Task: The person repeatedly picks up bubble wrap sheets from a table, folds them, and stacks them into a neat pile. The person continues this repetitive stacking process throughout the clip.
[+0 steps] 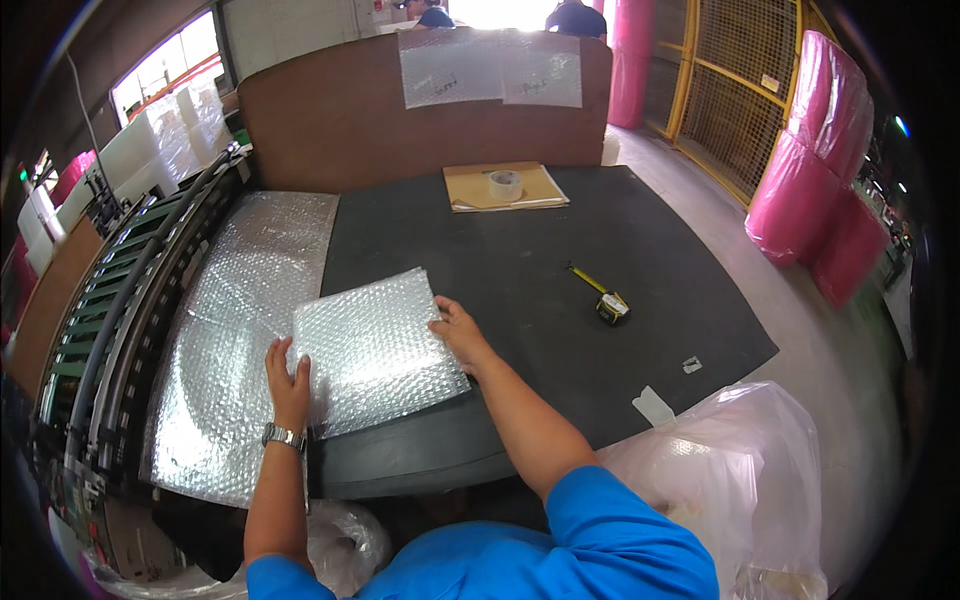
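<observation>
I see the black table point(560, 260) bearing a long bubble-wrap strip point(230, 340) at its left edge. Pink rolls point(820, 190) stand right. On the table's near left lies the cut bubble-wrap sheet point(375, 350); my left hand point(288, 385) and right hand point(458, 332) press flat, open, on it. Beyond: tan envelopes point(505, 187), tape roll point(505, 184), yellow tape measure point(605, 298).

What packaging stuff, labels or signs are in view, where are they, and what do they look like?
Bubble wrap sheet: under both hands, table's left edge, square, clear.
Taped plastic sheets: brown back board, rectangular, clear.
Envelope stack: far table edge, tan, tape roll on top.
Pink wrapped rolls: right, on the floor.
Small tag: yellow mesh fence, pale rectangle.
</observation>
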`<action>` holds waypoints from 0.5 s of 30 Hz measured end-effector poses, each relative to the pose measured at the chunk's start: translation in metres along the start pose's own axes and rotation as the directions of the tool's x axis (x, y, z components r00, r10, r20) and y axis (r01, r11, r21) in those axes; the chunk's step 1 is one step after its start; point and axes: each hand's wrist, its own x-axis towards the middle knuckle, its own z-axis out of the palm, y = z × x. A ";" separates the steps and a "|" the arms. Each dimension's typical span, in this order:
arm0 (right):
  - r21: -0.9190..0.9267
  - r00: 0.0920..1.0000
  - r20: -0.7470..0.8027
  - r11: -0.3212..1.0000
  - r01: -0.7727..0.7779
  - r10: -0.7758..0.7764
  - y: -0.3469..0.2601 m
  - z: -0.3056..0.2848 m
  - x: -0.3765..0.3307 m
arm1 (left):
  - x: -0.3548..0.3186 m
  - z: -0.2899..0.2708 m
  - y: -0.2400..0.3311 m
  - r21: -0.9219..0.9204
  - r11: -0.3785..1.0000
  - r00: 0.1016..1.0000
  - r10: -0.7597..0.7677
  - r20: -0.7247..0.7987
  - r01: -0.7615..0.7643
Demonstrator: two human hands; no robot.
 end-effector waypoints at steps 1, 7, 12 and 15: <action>0.041 1.000 -0.014 0.999 -0.009 0.010 -0.001 -0.004 -0.001 | 0.004 0.000 0.004 -0.031 1.000 0.999 -0.002 -0.051 0.000; -0.029 0.999 -0.023 0.999 0.040 -0.041 0.001 -0.008 0.002 | 0.018 -0.022 0.004 0.001 0.996 0.933 0.080 -0.352 -0.086; 0.096 0.994 -0.098 0.995 -0.042 0.052 0.004 -0.012 0.006 | 0.018 -0.032 -0.006 -0.020 0.997 0.892 0.061 -0.447 -0.078; 0.182 0.994 -0.094 0.982 -0.040 0.058 0.004 -0.013 0.005 | 0.017 -0.030 -0.006 -0.008 0.997 0.886 0.059 -0.460 -0.071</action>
